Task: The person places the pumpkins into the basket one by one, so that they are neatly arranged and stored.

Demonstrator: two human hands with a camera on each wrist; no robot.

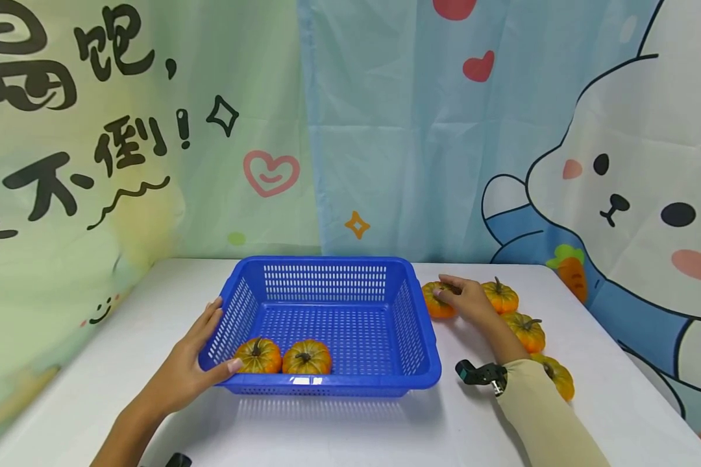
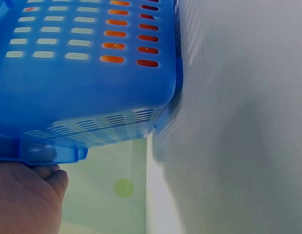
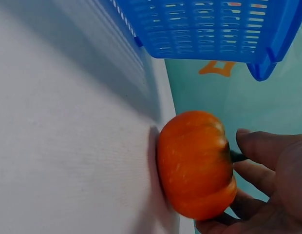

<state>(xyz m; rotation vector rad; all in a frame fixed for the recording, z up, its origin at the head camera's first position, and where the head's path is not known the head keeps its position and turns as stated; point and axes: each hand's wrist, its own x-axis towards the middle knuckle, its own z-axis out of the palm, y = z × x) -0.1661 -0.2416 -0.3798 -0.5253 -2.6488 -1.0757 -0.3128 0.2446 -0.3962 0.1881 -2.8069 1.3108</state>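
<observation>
Blue basket (image 1: 362,384), 1: standing on the white table (image 1: 356,434), holding 2 items, a corner pumpkin (image 1: 258,357) and, just beside it, an inner pumpkin (image 1: 307,358), both lying along the near wall, left of centre. Left hand (image 1: 187,366), 1: gripping the basket at its near left corner, thumb lying over the rim, fingers lying along the outside. Right hand (image 1: 464,301), 1: bending its fingers about a loose pumpkin (image 1: 438,306), which is sitting near the basket's right wall, apart from it; thumb lying by the stem, a gap showing between thumb and body, so whether the hand is truly grasping cannot be told. Remaining stock, 3, lying right of the right hand: rear pumpkin (image 1: 500,298), middle pumpkin (image 1: 526,332), front pumpkin (image 1: 555,376), the last partly hiding behind the sleeve (image 1: 546,415). Risks, as judged: a thumb bearing on the stem alone could be letting the round body swivel or slip; a low lift could be knocking the loose pumpkin against the raised rim; a forearm swinging outward could be rolling the front pumpkin or middle pumpkin; a left hand pressing hard on its corner could be skewing the basket and jostling the contents.
</observation>
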